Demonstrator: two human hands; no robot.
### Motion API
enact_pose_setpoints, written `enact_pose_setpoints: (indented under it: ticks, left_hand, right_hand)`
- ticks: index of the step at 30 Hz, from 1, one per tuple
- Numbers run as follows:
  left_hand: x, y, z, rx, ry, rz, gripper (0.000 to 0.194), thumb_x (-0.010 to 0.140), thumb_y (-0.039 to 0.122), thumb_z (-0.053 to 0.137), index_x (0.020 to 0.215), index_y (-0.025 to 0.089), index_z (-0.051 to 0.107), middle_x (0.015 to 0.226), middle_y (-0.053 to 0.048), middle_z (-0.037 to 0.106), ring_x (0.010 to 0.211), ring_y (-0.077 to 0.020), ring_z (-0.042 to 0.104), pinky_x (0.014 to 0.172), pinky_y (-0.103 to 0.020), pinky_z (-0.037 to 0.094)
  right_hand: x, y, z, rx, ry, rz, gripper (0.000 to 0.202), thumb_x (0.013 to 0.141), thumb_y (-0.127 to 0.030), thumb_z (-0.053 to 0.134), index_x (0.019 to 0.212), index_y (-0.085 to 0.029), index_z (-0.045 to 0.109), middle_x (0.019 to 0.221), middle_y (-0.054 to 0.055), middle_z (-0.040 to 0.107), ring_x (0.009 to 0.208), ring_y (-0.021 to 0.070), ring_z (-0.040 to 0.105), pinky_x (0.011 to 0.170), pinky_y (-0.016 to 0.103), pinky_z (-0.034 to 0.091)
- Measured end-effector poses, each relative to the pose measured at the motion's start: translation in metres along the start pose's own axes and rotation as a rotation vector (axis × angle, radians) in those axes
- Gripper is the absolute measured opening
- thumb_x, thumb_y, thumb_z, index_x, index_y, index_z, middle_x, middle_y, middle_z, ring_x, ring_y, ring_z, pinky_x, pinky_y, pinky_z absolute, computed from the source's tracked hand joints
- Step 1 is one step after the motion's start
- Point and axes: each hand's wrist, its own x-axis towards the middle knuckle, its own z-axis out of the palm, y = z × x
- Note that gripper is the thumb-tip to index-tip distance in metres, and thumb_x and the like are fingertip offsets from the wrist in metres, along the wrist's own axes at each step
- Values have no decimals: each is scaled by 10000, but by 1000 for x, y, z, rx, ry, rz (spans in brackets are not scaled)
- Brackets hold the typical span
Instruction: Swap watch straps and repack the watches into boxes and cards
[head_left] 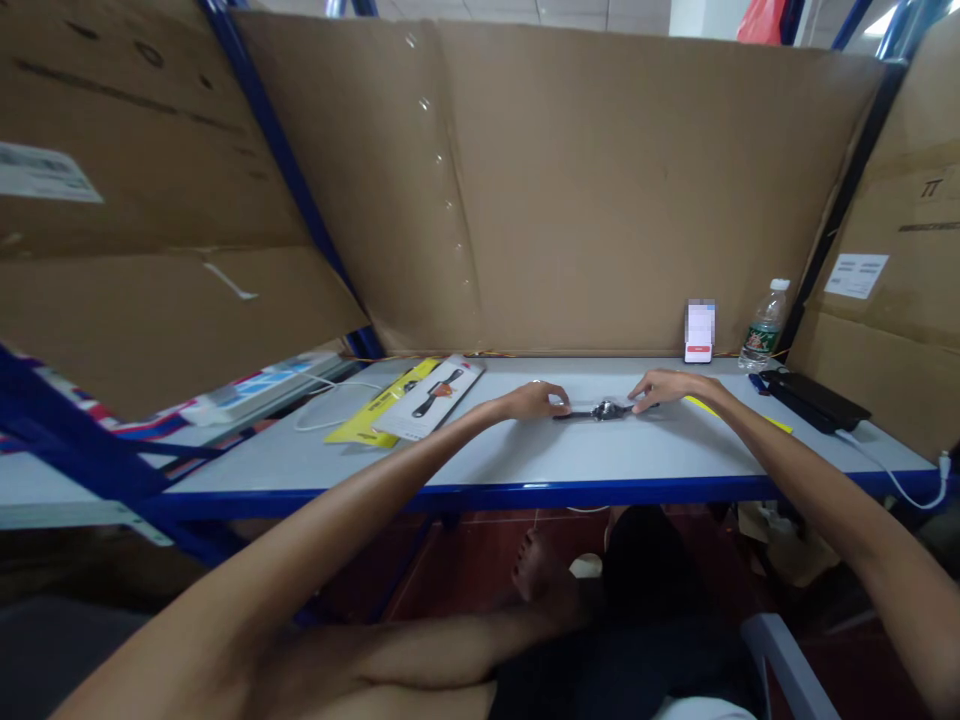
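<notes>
A dark wristwatch [604, 410] with a black strap lies flat on the pale grey table [525, 460], a little beyond its middle. My left hand [536, 400] rests on the table at the watch's left strap end, fingers curled down onto it. My right hand [664, 387] presses its fingertips on the right strap end. Both arms reach far forward over the blue front edge of the table.
A white card with a watch strap [431, 397] lies on a yellow sheet [379, 410] at the left, beside a white cable [330, 405]. At the back right stand a phone [700, 331] and a water bottle [763, 327]; a black case [814, 400] lies nearby. Cardboard walls surround the table.
</notes>
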Motion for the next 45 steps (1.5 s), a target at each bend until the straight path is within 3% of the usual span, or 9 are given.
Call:
enact_pose_setpoints:
  ticks: [7, 14, 19, 21, 27, 32, 38, 42, 45]
  left_hand:
    - [-2, 1, 9, 192, 92, 64, 440, 786, 487, 709, 1105, 188, 755, 1031, -103, 708, 917, -227, 629, 795, -280, 435]
    - [4, 8, 6, -26, -51, -69, 568, 608, 468, 810, 1091, 187, 709, 962, -54, 711, 814, -195, 611, 674, -255, 427]
    - [4, 10, 3, -195, -159, -83, 387, 581, 418, 807, 857, 164, 712, 712, -5, 649, 672, -156, 547, 615, -267, 383]
    - [2, 12, 3, -226, -161, -79, 336, 563, 378, 807, 786, 159, 684, 668, 1, 629, 653, -151, 539, 610, -272, 380]
    - [-2, 13, -1, -366, -123, -68, 370, 524, 333, 820, 810, 163, 656, 648, 13, 622, 621, -154, 562, 601, -273, 402]
    - [-5, 14, -15, -46, -3, -39, 249, 567, 324, 804, 695, 177, 650, 636, 24, 622, 653, -153, 563, 622, -264, 366]
    - [-15, 19, -21, 301, 244, -70, 192, 672, 299, 787, 810, 199, 700, 799, -46, 696, 775, -217, 624, 650, -282, 360]
    - [-16, 13, -22, 138, 215, -52, 266, 663, 282, 796, 895, 189, 703, 793, -37, 688, 773, -220, 644, 680, -286, 415]
    - [-13, 3, -21, -224, 78, -99, 500, 621, 288, 822, 1084, 171, 673, 746, -3, 668, 685, -179, 631, 664, -287, 472]
  right_hand:
    - [-2, 2, 0, -21, -31, 0, 639, 705, -549, 819, 1248, -221, 739, 1061, 78, 744, 928, 236, 657, 751, 282, 464]
    - [9, -5, 6, 102, -205, 129, 473, 562, -541, 879, 805, -175, 703, 693, 0, 619, 651, 149, 536, 585, 277, 398]
    - [13, -7, 8, 94, -197, 121, 461, 536, -544, 881, 711, -185, 651, 619, -30, 555, 591, 126, 487, 558, 275, 380]
    - [13, -7, 9, 106, -180, 114, 453, 523, -516, 885, 734, -187, 656, 624, -30, 556, 599, 128, 485, 553, 271, 372]
    - [7, -12, 8, 123, -88, 45, 397, 565, -450, 851, 811, -186, 685, 692, -19, 614, 677, 155, 533, 586, 273, 353]
    - [-5, -34, 7, -139, 158, 65, 289, 664, -387, 836, 831, -198, 695, 861, 34, 700, 805, 199, 602, 624, 282, 323]
    - [-15, -55, 23, -291, 435, 118, 180, 848, -316, 685, 976, -190, 674, 1019, 116, 727, 889, 250, 627, 659, 304, 310]
    - [-11, -52, 20, -243, 415, 131, 222, 831, -329, 710, 1006, -200, 669, 1033, 99, 726, 908, 249, 634, 676, 300, 344]
    - [-3, -43, 8, -66, 219, 107, 369, 740, -399, 798, 1030, -210, 672, 958, 57, 707, 851, 221, 624, 659, 283, 375]
